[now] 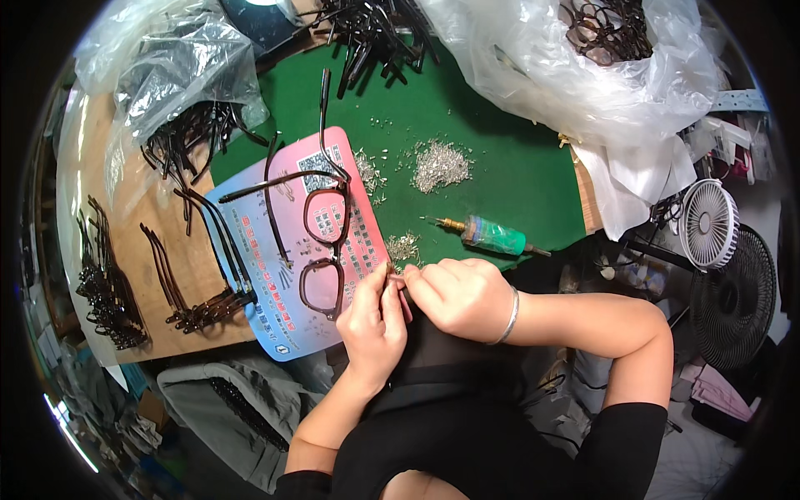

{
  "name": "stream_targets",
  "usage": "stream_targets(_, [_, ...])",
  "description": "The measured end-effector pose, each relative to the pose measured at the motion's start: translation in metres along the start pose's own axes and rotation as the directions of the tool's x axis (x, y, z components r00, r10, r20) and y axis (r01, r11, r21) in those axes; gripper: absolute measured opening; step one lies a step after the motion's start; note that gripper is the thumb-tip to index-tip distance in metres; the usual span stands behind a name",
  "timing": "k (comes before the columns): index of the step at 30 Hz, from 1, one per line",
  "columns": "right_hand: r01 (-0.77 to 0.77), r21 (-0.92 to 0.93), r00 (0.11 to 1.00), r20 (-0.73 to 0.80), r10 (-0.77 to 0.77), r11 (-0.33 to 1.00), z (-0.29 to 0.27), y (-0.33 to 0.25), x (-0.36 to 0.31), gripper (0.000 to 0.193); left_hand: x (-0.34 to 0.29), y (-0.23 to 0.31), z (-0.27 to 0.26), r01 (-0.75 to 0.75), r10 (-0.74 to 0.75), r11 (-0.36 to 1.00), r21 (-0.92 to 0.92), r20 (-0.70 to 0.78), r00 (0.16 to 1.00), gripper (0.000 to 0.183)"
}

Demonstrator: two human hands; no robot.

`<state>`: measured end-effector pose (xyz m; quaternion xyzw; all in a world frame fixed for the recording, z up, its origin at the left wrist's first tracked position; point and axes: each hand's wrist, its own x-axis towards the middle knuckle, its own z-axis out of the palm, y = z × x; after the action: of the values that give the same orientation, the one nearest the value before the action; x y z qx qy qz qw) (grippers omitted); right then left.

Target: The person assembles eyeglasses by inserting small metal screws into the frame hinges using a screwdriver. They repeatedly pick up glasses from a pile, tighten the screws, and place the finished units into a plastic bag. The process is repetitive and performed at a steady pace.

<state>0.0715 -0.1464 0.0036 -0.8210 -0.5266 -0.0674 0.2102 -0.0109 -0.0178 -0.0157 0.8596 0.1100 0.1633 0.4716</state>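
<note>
My left hand (372,323) and my right hand (461,298) meet fingertip to fingertip at the near edge of a pink-and-blue printed mat (250,196). Both are closed in a pinch; whatever lies between the fingers is too small to make out. Just left of them, a dark brown eyeglass frame (340,247) rests on the mat, one temple reaching left and the other up and away. A loose temple (273,218) lies farther left. Right beyond my fingers is a small pile of brassy bits (403,247). A screwdriver with a green handle (500,237) lies beyond my right hand.
Silvery small parts (442,165) are heaped on the green mat (508,142). Bundles of dark temples (208,312) stand at the left, with more temples (375,37) at the back. Plastic bags (533,58) crowd the far side. A white fan (708,223) is at the right.
</note>
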Motion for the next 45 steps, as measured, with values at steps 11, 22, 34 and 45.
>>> stream_targets(11, [-0.859,0.439,0.509,0.785,0.353,0.262,-0.012,0.010,0.026,0.032,-0.003,0.001,0.000,0.151,-0.151,0.988,-0.030,0.008,0.988,0.022])
stream_targets(22, [-0.417,0.186,0.856,0.411,0.315,0.890,-0.016,-0.006,0.023,0.024,0.000,-0.001,0.001,0.061,-0.061,0.998,-0.017,-0.047,0.997,0.020])
stream_targets(34, [-0.364,0.309,0.900,0.361,0.246,0.879,-0.018,-0.010,0.001,0.015,-0.019,0.004,0.000,0.144,-0.144,0.983,-0.112,0.005,0.990,0.022])
stream_targets(45, [-0.553,0.356,0.813,0.431,0.392,0.753,-0.027,-0.016,-0.008,0.016,-0.024,0.010,0.001,0.086,-0.085,0.996,-0.025,0.012,0.996,0.023])
